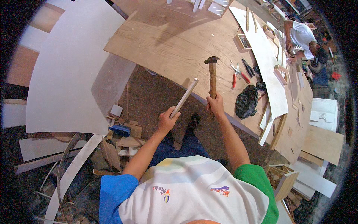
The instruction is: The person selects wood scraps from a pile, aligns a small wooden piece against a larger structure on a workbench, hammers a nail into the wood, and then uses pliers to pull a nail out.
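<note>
Hammer (212,76) and pale strip (184,98) are being held up side by side, the hammer's head showing over a plywood counter (160,48), the strip slanting with its far end near the counter's edge; whether it is touching, I cannot tell. Fingers of the right hand (215,103) are wrapping the hammer's wooden handle, and those of the left hand (167,119) are gripping the strip's lower end.

On the counter, red-handled pliers (237,70), a black-handled tool (247,68) and a black plastic bag (246,102) are lying to the right of the hammer; beyond them a small wooden box (244,42) is holding small dark pieces. A long white board (274,95) is stretching along that side. At the far right, a person (302,37) in a white top is bending forward.

A large pale panel (67,74) is filling the left, and wood offcuts (135,130) are cluttering the dark floor (145,89) around a blue object (119,130).

The white shirt (194,175) with blue and green sleeves is bearing short dark lettering (159,189) beside a multicoloured emblem (166,196), and a purple-and-orange emblem (220,191) opposite.
</note>
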